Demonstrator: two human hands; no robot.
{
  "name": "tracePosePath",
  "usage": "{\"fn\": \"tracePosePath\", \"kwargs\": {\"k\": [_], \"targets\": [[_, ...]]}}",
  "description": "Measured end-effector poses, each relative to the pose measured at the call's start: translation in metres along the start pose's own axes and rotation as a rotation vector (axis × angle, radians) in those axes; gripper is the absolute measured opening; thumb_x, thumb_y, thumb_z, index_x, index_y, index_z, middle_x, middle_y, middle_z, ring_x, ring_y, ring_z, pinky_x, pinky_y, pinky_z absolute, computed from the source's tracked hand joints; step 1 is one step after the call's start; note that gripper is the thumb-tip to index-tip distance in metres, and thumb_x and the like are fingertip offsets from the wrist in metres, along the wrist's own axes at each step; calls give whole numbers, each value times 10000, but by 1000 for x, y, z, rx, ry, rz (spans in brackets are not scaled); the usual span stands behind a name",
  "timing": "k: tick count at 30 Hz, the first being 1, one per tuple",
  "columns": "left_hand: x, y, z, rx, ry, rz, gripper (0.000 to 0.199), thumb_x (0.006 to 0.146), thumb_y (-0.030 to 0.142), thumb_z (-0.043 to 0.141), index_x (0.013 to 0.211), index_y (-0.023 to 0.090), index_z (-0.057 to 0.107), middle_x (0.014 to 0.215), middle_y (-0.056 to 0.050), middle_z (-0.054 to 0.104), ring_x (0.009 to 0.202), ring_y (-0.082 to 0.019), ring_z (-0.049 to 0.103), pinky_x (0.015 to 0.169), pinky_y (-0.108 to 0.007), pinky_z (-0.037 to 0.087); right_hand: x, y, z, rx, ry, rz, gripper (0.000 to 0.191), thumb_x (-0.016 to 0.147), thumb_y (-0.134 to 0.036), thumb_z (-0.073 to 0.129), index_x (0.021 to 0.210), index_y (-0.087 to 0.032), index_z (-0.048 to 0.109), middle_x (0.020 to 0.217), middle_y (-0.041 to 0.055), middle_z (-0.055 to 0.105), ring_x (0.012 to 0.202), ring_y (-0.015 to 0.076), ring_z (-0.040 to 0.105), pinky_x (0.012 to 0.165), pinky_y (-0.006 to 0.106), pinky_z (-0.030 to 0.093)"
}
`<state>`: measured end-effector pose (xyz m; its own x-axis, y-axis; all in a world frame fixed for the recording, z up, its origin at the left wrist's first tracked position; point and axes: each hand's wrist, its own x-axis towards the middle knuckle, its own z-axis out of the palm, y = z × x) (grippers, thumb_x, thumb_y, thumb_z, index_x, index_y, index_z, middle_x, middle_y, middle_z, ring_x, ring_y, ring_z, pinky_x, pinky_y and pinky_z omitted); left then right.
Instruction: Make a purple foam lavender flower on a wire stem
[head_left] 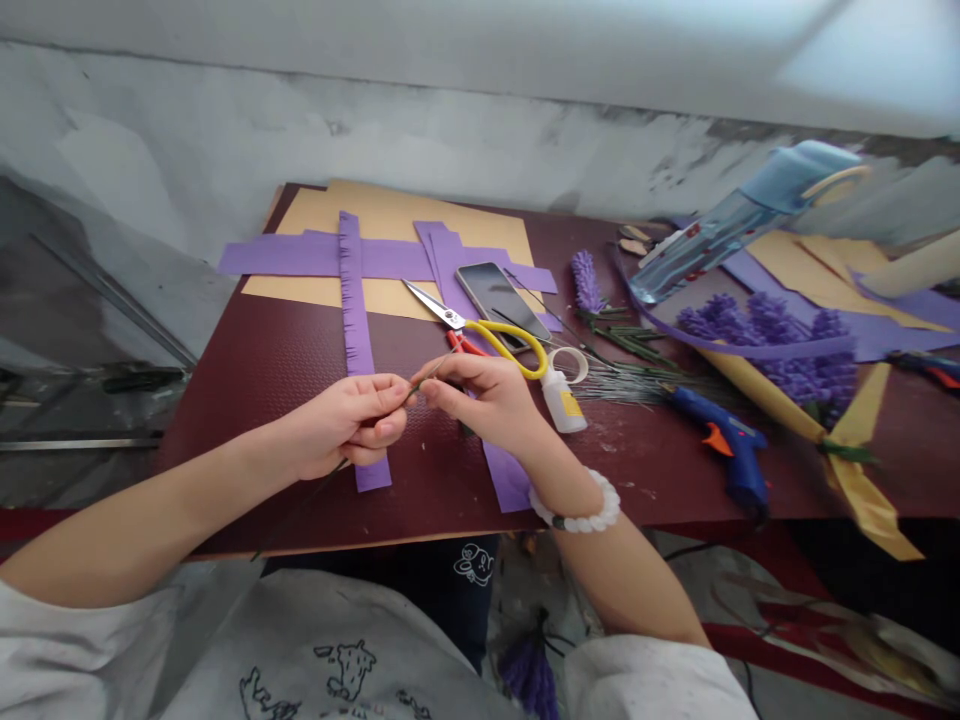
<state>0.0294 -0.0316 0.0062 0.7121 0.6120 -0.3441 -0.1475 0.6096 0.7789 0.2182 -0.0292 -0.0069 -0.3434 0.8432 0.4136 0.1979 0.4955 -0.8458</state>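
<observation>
A thin dark green wire stem [330, 474] runs slantwise through my left hand [358, 422], which is closed around it. Its upper end meets the fingertips of my right hand [484, 398], pinched on it; whether a strip of tape is there too is too small to tell. Under my left hand lies a fringed purple paper strip [351, 290], its cuts along one edge. Just beyond my right hand are scissors with yellow and red handles [541, 350], a small white glue bottle [562, 402] and a roll of tape [576, 364].
Purple strips [281, 256] lie over tan paper [480, 220] at the back, near a phone [499, 298]. To the right are a purple flower spike [586, 282], wires [630, 385], a blue glue gun [720, 440], a wrapped purple bouquet [799, 350] and a blue bottle [735, 225].
</observation>
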Motion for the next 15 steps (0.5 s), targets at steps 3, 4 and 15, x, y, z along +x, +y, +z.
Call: {"fn": "tracePosePath", "kwargs": {"k": [3, 4, 15], "targets": [[0, 0, 1, -5, -24, -12, 162, 921, 252, 474, 784, 166, 482, 507, 79, 373, 383, -21, 127, 331, -99, 157, 0, -1, -1, -26, -25, -18, 110, 812, -216, 606, 759, -168, 689, 725, 16, 703, 564, 77, 533, 513, 212, 425], [-1, 0, 2, -11, -29, -25, 163, 921, 248, 470, 779, 168, 479, 503, 82, 343, 390, -25, 125, 336, -99, 155, 0, -1, -2, -21, -37, -20, 110, 815, -214, 604, 763, -166, 689, 717, 14, 699, 542, 72, 521, 497, 208, 418], [-5, 4, 6, 5, 15, -82, 254, 926, 289, 452, 702, 200, 373, 470, 99, 195, 399, -42, 75, 320, -97, 114, 1, 1, -4, -96, -56, -104, 112, 842, -191, 587, 746, -166, 639, 701, 15, 652, 611, 97, 568, 577, 235, 448]]}}
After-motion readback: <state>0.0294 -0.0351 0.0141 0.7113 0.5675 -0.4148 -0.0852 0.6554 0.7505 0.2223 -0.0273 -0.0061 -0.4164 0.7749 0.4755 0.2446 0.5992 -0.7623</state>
